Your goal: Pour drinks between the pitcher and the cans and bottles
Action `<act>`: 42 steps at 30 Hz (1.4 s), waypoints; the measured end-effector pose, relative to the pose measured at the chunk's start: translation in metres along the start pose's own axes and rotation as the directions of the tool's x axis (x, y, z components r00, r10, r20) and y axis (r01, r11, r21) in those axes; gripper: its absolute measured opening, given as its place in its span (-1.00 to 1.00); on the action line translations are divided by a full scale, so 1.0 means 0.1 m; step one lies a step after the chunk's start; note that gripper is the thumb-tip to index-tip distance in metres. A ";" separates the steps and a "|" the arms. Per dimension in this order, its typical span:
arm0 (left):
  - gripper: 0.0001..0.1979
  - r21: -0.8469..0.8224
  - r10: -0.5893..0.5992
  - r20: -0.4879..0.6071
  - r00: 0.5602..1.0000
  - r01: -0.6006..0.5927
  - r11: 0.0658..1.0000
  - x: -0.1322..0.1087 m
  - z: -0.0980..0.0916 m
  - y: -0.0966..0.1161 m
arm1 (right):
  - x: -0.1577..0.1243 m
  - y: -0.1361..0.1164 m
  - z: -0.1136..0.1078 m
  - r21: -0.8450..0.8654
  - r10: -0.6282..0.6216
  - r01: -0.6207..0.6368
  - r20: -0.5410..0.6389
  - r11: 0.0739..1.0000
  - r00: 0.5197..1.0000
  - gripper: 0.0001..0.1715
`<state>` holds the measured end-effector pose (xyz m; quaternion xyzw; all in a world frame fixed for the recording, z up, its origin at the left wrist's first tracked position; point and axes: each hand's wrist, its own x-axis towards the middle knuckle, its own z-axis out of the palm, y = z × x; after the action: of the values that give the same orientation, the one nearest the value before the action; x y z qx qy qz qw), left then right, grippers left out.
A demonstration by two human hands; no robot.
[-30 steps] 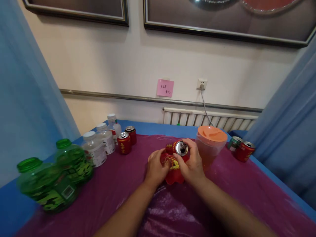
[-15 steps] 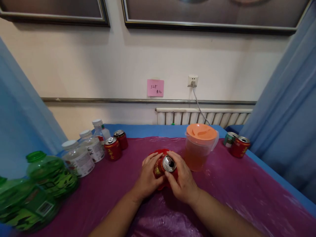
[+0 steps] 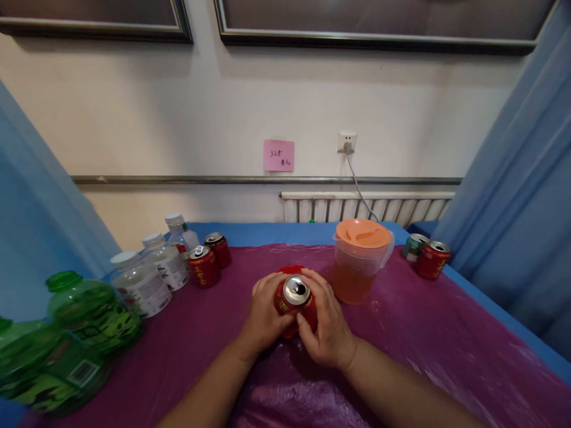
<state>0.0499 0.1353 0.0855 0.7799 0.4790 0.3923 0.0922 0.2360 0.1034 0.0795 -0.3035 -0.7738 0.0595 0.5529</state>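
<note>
My right hand [image 3: 328, 330] is wrapped round an opened red drink can [image 3: 295, 295], whose silver top faces up and toward me. Under the can sits a red cup [image 3: 291, 329], mostly hidden; my left hand [image 3: 264, 315] is curled round its left side. Both hands meet at the middle of the purple plastic sheet [image 3: 423, 351]. A clear pitcher with an orange lid [image 3: 359, 260], part full of orange liquid, stands just right of my right hand.
Two red cans [image 3: 204, 266] stand left of the hands, then three clear white-capped bottles [image 3: 139, 282] and two green bottles [image 3: 91, 315] along the left edge. Two more cans [image 3: 430, 258] sit at the far right. Blue curtains hang on both sides.
The can has swung from tipped over on its side to nearly upright in my right hand. The view has shifted, and both hands sit a little lower and closer.
</note>
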 end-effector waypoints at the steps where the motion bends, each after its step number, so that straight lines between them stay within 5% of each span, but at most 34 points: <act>1: -0.32 0.002 -0.019 -0.015 1.000 0.020 1.000 0.01 0.00 0.00 | 0.01 -0.01 -0.01 -0.015 0.002 -0.002 -0.016 1.000 1.000 -0.15; 13: -0.40 -0.017 -0.097 -0.045 0.994 0.096 0.995 0.10 0.04 -0.05 | 0.31 -0.34 -0.24 -0.103 -0.233 0.223 -0.103 0.969 0.967 -0.24; 17: -0.36 0.020 -0.131 -0.054 0.990 0.132 0.991 0.09 0.03 -0.04 | 0.67 -0.40 -0.58 -0.133 -0.199 0.168 -0.267 0.977 0.943 -0.37; 21: -0.37 0.060 -0.158 -0.042 0.987 0.160 0.985 0.09 0.02 -0.01 | 1.07 -0.33 -0.94 -0.049 -0.152 0.147 -0.486 0.988 0.861 -0.54; 27: -0.38 0.085 -0.197 -0.032 0.980 0.199 0.976 0.09 0.02 0.00 | 1.12 0.14 -1.25 0.215 0.127 0.084 -0.802 0.973 0.583 -0.61; 34: -0.36 0.061 -0.213 0.013 0.977 0.211 0.975 0.10 0.00 0.06 | 0.88 1.12 -1.44 0.359 0.489 -0.357 -0.774 0.862 0.403 -0.65; 36: -0.36 0.075 -0.213 0.003 0.977 0.212 0.974 0.10 -0.01 0.06 | 0.85 1.31 -1.47 0.369 0.543 -0.435 -0.739 0.821 0.399 -0.65; 42: -0.39 0.109 -0.189 -0.009 0.982 0.189 0.976 0.11 -0.01 0.05 | 0.75 1.58 -1.43 0.348 0.641 -0.557 -0.576 0.754 0.508 -0.65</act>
<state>0.0552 0.1422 0.0943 0.7348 0.5717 0.3545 0.0866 0.4125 0.2368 0.1282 -0.5191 -0.3653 0.1802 0.7514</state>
